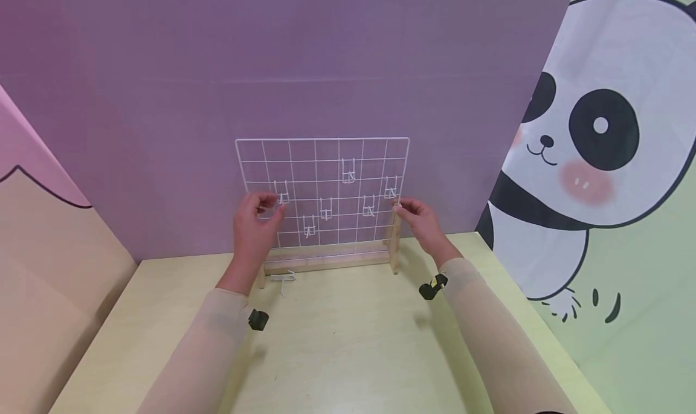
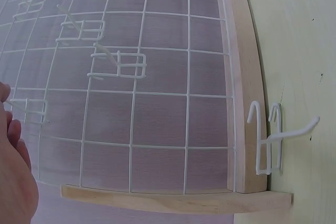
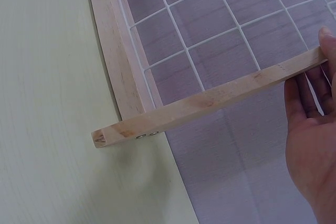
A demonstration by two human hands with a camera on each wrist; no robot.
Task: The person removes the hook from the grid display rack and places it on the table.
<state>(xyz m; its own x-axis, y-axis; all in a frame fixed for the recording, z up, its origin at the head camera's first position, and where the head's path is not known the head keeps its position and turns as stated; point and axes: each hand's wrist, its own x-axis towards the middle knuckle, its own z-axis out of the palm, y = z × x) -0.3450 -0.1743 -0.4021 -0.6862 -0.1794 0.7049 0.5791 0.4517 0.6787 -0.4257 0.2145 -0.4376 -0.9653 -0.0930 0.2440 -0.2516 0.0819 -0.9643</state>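
A white wire grid (image 1: 326,190) stands upright in a wooden stand (image 1: 326,261) with several white wire hooks hung on it. My left hand (image 1: 257,226) is at the grid's left side, its thumb and fingertips parted right beside the leftmost hook (image 1: 282,197). In the left wrist view, the fingers (image 2: 14,129) show at the left edge next to that hook. My right hand (image 1: 425,223) pinches the top of the right wooden post (image 1: 396,239), thumb on one side and fingers (image 3: 296,98) on the other.
A loose white hook (image 2: 270,140) lies on the pale wooden table (image 1: 337,341) in front of the stand's left end. Behind the grid rises a purple wall (image 1: 326,51). A panda picture (image 1: 576,148) covers the wall on the right.
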